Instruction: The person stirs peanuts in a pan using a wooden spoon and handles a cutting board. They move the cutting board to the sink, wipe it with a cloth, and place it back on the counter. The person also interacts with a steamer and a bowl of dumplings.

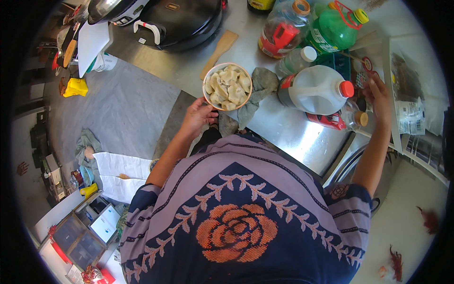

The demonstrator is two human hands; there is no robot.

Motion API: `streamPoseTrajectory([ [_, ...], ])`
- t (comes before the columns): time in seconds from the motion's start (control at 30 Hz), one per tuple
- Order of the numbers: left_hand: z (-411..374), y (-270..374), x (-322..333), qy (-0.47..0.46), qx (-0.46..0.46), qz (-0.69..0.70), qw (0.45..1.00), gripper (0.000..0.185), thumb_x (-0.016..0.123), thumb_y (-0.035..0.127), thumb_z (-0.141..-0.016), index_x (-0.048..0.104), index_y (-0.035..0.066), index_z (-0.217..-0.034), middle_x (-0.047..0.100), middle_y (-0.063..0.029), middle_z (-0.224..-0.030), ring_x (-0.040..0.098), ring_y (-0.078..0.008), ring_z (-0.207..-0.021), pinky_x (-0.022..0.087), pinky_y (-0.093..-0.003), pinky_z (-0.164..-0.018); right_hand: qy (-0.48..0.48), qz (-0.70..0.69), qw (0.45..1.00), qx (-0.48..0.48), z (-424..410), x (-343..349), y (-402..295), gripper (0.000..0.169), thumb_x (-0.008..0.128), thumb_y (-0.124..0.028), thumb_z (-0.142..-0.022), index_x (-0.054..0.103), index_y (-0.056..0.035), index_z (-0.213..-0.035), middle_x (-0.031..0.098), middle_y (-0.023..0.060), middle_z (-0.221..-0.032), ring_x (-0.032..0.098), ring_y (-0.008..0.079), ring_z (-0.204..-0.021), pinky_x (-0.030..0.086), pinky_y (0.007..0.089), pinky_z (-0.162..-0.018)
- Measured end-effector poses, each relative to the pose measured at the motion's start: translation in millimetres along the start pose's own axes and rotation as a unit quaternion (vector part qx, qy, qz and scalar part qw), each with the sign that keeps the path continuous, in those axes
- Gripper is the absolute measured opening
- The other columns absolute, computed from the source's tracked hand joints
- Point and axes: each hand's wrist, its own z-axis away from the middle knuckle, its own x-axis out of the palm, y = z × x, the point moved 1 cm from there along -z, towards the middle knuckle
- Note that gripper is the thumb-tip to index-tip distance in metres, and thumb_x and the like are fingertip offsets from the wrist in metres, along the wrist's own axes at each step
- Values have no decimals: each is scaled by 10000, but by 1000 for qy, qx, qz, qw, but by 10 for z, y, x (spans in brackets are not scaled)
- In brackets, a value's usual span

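Observation:
My left hand (199, 115) holds a round bowl (204, 93) by its near left rim. Dumplings (228, 86) fill the bowl, which is at the near edge of the metal counter (262, 119). On the right, my right hand (377, 92) is raised beside red-handled scissors (367, 64) and a dark green container (340, 64); whether its fingers touch the scissors is not clear. Just left of that hand lies a large white jug with a red cap (315, 88). A grey-green cloth (260, 85) lies right of the bowl, and a wooden spatula (221, 49) lies behind it.
A black electric pan with a lid (181, 21) stands at the back left. Several plastic bottles stand at the back right, among them a green one (331, 32). A clear bottle with a tan cap (353, 115) lies near the jug. A shelf frame (395, 96) borders the right.

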Motion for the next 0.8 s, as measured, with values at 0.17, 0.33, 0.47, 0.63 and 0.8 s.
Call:
streamPoseTrajectory([
  [0.17, -17, -37, -12, 1, -12, 9, 1000, 350, 553, 126, -874, 458, 52, -1203, 624, -66, -910, 614, -128, -735, 501, -239, -596, 230, 2, 962, -147, 989, 147, -219, 283, 551, -156, -902, 567, -4, -1140, 603, 54, -938, 545, 90, -805, 441, 207, -710],
  [0.33, -70, -110, -82, -10, -21, 8, 1000, 380, 555, 163, -882, 445, 73, -1234, 624, -64, -951, 604, -129, -726, 499, -253, -623, -92, -112, 936, -320, 1683, 913, -382, 247, 524, -150, -883, 541, -18, -1091, 582, 111, -920, 547, 133, -707, 435, 233, -586],
  [0.47, -96, -184, -130, -21, -28, 10, 999, 345, 533, 170, -897, 444, 69, -1215, 621, -75, -988, 616, -135, -734, 512, -274, -641, -226, 49, 965, -128, 1549, 2042, -146, 438, 604, -39, -802, 476, -27, -1222, 502, 153, -1199, 599, 177, -822, 498, 291, -713],
  [0.63, -44, -57, -107, -40, -17, -18, 999, 319, 529, 171, -896, 456, 67, -1189, 616, -67, -985, 607, -137, -725, 498, -257, -615, -120, 219, 942, -226, 1165, 2917, 444, 581, 633, -135, -777, 385, -97, -1301, 309, 259, -1364, 553, 409, -991, 484, 443, -786],
  [0.8, -78, -95, -161, -49, -19, -18, 998, 343, 541, 185, -882, 468, 66, -1195, 627, -51, -965, 588, -122, -721, 465, -238, -590, -62, 301, 923, -232, 1108, 3248, 615, 514, 638, -159, -765, 437, -101, -1235, 325, 256, -1347, 526, 450, -1009, 480, 459, -791],
])
